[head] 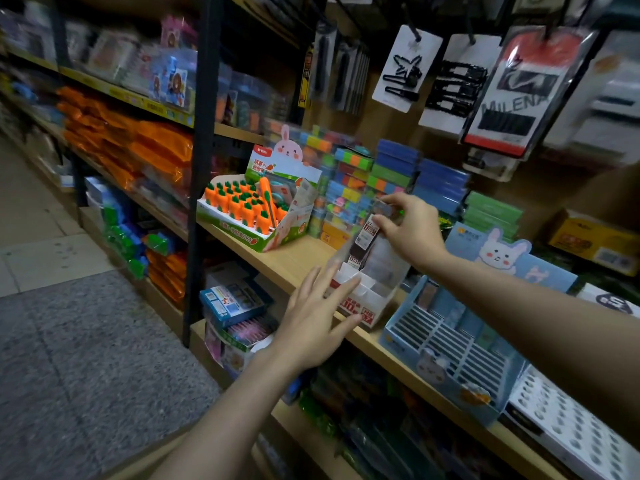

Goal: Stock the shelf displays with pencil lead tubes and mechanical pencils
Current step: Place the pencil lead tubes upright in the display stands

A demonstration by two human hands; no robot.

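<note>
A small white display box [367, 299] with red labels stands at the front edge of the wooden shelf [294, 258]. My right hand [408, 230] pinches the top of a dark pencil lead tube [365, 242] and holds it tilted over the box's compartments. My left hand [318, 313] is spread flat, fingers apart, against the box's left front corner and holds nothing. To the right sits a blue rabbit-themed display tray [450, 344] with several slotted rows.
A carrot-shaped pen display box [256, 216] stands to the left on the same shelf. Stacks of coloured boxes [398, 174] fill the back. Hair clip cards [408, 67] hang above. A white perforated tray [568, 424] lies at the far right. A grey floor mat [86, 358] covers the aisle.
</note>
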